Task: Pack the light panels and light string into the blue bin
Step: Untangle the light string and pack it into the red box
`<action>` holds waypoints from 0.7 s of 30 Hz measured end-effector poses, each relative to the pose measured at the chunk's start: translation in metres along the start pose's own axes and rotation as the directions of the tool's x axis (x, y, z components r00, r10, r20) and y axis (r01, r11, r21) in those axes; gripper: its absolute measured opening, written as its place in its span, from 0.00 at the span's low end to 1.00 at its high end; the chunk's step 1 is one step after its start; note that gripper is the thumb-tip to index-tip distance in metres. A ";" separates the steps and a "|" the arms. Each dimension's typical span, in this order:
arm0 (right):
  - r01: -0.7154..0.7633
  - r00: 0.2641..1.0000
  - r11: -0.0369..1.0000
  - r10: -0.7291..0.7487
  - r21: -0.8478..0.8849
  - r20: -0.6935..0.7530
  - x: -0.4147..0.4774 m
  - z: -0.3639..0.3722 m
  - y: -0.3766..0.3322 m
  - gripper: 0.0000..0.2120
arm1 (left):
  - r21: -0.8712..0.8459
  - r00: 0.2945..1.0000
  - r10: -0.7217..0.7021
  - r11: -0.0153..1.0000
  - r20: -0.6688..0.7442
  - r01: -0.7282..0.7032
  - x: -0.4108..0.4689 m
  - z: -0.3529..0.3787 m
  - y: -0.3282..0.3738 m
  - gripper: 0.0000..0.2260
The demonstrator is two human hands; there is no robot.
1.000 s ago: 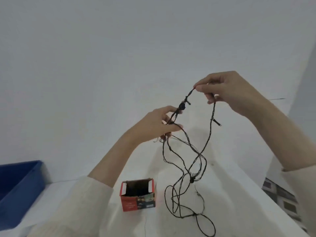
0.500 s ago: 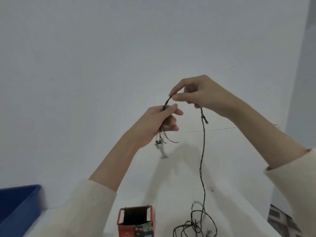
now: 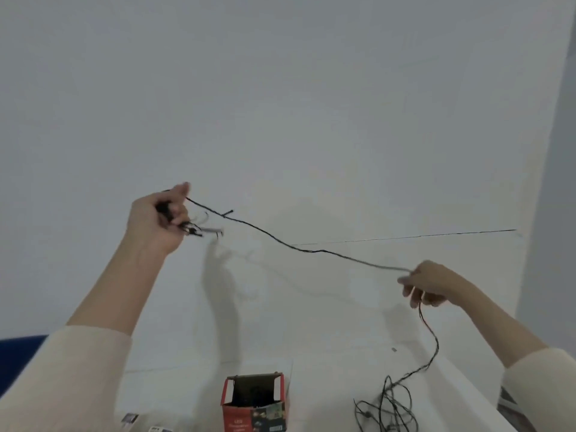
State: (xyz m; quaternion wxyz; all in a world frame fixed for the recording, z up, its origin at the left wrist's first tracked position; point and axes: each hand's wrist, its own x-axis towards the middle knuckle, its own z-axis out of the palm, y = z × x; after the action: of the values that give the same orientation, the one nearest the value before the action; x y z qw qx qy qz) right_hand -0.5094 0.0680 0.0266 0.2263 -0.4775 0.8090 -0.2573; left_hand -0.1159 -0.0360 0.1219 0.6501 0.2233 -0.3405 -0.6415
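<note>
While light string (image 3: pixel 311 251) spans both hands

While the left hand (image 3: pixel 159 219) grips a bunched end of the light string, the right hand (image 3: pixel 430 285) pinches it further along; slack coils on the table (image 3: pixel 327 385) near a red box (image 3: pixel 254 413); blue bin (image 3: pixel 15 360) at left edge.

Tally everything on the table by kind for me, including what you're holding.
Light string: 1, stretched between left hand and right hand, remainder tangled on the table.
Red carton: 1, top open.
Blue bin: 1, only a corner shows.
Small cropped items at the bottom edge: 2, unidentifiable.
Total: 5.
</note>
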 end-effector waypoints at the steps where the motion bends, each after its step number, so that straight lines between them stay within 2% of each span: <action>1: 0.031 0.999 0.988 -0.032 0.149 0.004 -0.003 -0.006 -0.016 0.14 | 0.128 1.000 -0.006 0.992 0.022 0.003 -0.004 0.004 -0.009 0.07; 3: 0.153 0.983 0.920 -0.180 0.360 0.042 -0.021 -0.020 -0.061 0.11 | 0.382 0.991 -0.042 0.924 0.125 -0.009 -0.019 0.025 -0.032 0.06; 4: 0.241 0.957 0.902 -0.282 0.360 0.067 -0.032 -0.026 -0.087 0.09 | 0.488 0.979 -0.062 0.872 0.197 -0.043 -0.029 0.038 -0.045 0.07; 7: 0.507 0.845 0.854 -0.519 0.115 0.130 -0.069 -0.033 -0.151 0.02 | 0.650 0.897 -0.164 0.742 0.411 -0.162 -0.054 0.077 -0.076 0.12; 9: 0.580 0.815 0.813 -0.579 -0.054 0.032 -0.078 -0.037 -0.173 0.03 | 0.724 0.833 -0.248 0.648 0.494 -0.237 -0.062 0.092 -0.085 0.12; 11: 0.568 0.785 0.791 -0.604 -0.227 -0.140 -0.073 -0.042 -0.174 0.07 | 0.737 0.828 -0.231 0.614 0.510 -0.283 -0.062 0.097 -0.081 0.11; 13: 0.476 0.771 0.797 -0.582 -0.372 -0.258 -0.057 -0.041 -0.152 0.07 | 0.639 0.866 -0.145 0.734 0.479 -0.230 -0.056 0.094 -0.067 0.10; 15: 0.383 0.815 0.827 -0.512 -0.410 -0.272 -0.031 -0.031 -0.114 0.05 | 0.429 0.916 -0.075 0.897 0.395 -0.111 -0.044 0.082 -0.048 0.12; 16: 0.337 0.856 0.859 -0.450 -0.385 -0.254 -0.018 -0.022 -0.089 0.05 | 0.317 0.939 -0.041 0.945 0.342 -0.075 -0.037 0.072 -0.040 0.12; 19: 0.145 0.966 0.935 -0.205 -0.324 -0.160 0.011 0.009 -0.008 0.06 | 0.101 0.985 0.053 0.992 0.164 -0.070 -0.019 0.036 -0.021 0.13; 21: 0.012 0.996 0.960 -0.037 -0.281 -0.084 0.019 0.024 0.032 0.04 | 0.154 0.993 0.111 0.981 0.045 -0.117 -0.011 0.016 -0.017 0.13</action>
State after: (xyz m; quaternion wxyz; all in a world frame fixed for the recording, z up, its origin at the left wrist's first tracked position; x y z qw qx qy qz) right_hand -0.5242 0.0594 -0.0138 0.1172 -0.5031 0.8404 -0.1637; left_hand -0.1385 -0.0245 0.1187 0.6600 0.2420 -0.4137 -0.5786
